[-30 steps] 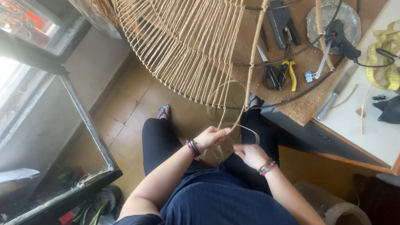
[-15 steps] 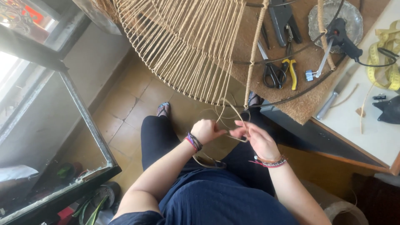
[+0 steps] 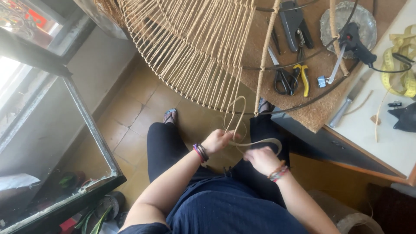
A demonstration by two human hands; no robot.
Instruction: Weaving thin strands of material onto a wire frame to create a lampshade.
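Apart now, both hands have dropped lower: left hand (image 3: 219,141) and right hand (image 3: 260,159), fingers clenched, grasp the looped cane strip (image 3: 255,142) under the woven frame (image 3: 195,52); glass tank (image 3: 93,130) alongside.

left hand (image 3: 219,141): fingers curled shut, raised above the lap, wrist banded
right hand (image 3: 261,159): closed loosely, lower, just beside the left, wrist banded
forearms: bare, angled inward, converging
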